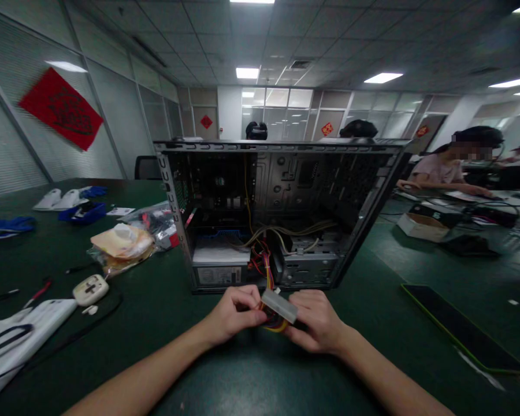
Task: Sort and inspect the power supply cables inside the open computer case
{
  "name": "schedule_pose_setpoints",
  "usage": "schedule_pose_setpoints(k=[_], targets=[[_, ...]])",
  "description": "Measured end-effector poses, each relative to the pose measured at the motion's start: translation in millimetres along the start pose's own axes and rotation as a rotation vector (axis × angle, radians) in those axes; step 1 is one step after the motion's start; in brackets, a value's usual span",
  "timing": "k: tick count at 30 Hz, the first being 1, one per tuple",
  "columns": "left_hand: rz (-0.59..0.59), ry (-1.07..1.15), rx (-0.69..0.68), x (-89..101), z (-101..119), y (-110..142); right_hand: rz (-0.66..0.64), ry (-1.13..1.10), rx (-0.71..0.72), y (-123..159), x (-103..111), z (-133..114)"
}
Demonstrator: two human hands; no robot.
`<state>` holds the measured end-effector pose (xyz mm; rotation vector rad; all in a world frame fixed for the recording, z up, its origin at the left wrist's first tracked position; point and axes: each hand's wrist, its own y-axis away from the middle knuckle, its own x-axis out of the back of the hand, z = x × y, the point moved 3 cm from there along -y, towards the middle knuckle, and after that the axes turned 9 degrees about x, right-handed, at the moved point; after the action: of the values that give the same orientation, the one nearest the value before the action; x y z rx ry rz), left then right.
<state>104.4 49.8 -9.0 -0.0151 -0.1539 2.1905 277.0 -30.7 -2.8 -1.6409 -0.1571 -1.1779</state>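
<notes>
An open computer case (281, 147) stands on the table in front of me, its inside facing me. From its lower middle a bundle of coloured wires (267, 268) runs out towards my hands. At the near end is a wide, pale grey power connector (280, 306), with yellow and dark wires looped beneath it. My left hand (238, 312) is closed, thumb and fingers pinching the wires at the connector's left end. My right hand (314, 320) is closed round its right end. Inside the case, the power supply (219, 274) sits at lower left and a metal drive cage (309, 268) at lower right.
Left lie a plastic bag of food (123, 245), a cream-coloured controller (91, 290), a blue tray (82, 212) and a white board-like item (47, 323). Right are a dark green-edged mat (463, 326) and an open carton (422, 225). A person (446, 167) sits at the far right.
</notes>
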Motion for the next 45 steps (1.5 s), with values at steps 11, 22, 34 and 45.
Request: schedule_pose_setpoints(k=[11, 22, 34, 45], targets=[[0.168, -0.431, -0.268, -17.9, 5, 10, 0.068, -0.313, -0.146, -1, -14, -8], [0.366, -0.353, -0.245, -15.7, 15, 13, 0.147, -0.472, -0.343, -1, -18, -4], [0.382, -0.338, -0.240, -17.4, 14, 15, 0.271, -0.486, -0.339, -8, -9, -9], [0.347, -0.331, -0.145, -15.1, 9, 17, 0.239, -0.541, -0.325, -9, -11, -11]])
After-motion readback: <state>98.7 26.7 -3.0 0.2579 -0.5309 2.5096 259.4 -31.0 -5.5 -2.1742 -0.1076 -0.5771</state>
